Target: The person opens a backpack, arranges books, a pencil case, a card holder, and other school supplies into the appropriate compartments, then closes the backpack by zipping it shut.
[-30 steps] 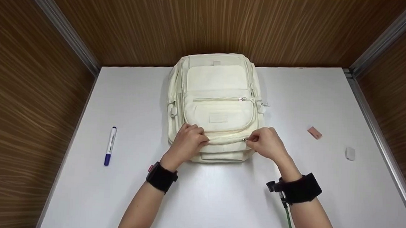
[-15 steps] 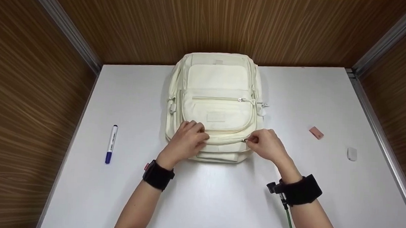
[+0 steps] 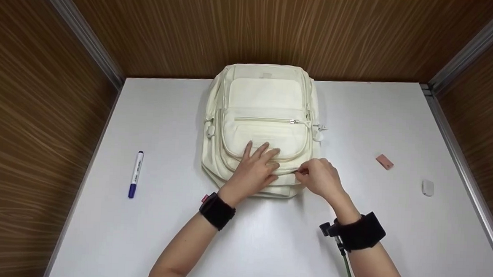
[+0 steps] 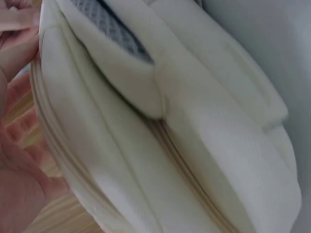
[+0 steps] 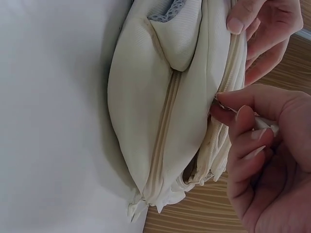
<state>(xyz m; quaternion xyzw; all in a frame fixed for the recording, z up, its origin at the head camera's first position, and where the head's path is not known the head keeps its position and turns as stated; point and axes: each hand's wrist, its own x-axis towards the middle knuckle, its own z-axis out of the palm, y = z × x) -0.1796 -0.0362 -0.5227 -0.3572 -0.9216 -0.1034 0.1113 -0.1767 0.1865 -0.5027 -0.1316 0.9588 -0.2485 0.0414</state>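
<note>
A cream backpack (image 3: 265, 93) lies front side up on the white table, with its zipped pockets facing me. My left hand (image 3: 254, 172) rests on its lower front with the fingers spread, and the thumb sits along the curved zipper in the right wrist view. To the right of it, my right hand (image 3: 321, 178) pinches a zipper pull (image 5: 222, 103) between thumb and index finger. The right wrist view shows the zipper parted below that pull, with a dark gap in the pocket. A straight zipper (image 3: 264, 120) crosses the upper front.
A white marker with a blue cap (image 3: 135, 174) lies on the table (image 3: 167, 121) at the left. At the right are a pink eraser-like block (image 3: 384, 162) and a small white case-like object (image 3: 427, 187). Wood-grain panels (image 3: 260, 29) enclose the back and sides.
My left hand has moved right along the backpack's lower front and spread its fingers. My right hand stays at the zipper pull, almost in the same place.
</note>
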